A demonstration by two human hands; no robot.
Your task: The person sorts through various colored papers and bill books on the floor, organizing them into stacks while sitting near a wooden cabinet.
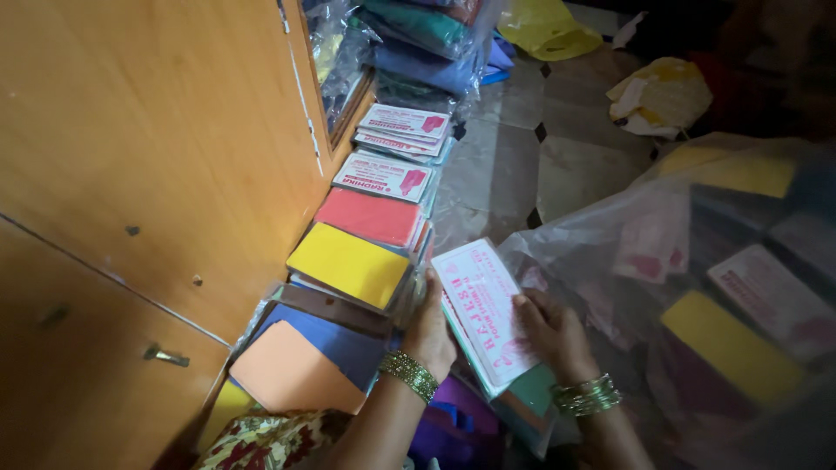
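Note:
My left hand (431,331) grips the left edge of a flat packet with a white and pink printed card (482,305). My right hand (550,331) lies on the packet's right side, fingers on the card. The packet sits on top of a small stack with a green packet (533,393) under it. Both wrists wear green and gold bangles. Just left of my left hand lies a yellow packet (350,264) on a stack of folded cloth packets.
A wooden cupboard (148,174) fills the left side. Along its foot run stacks of packets: red (369,215), blue and orange (305,361), white-carded (402,130). A large clear plastic bag (723,270) of packets lies at the right. Tiled floor (522,165) shows behind.

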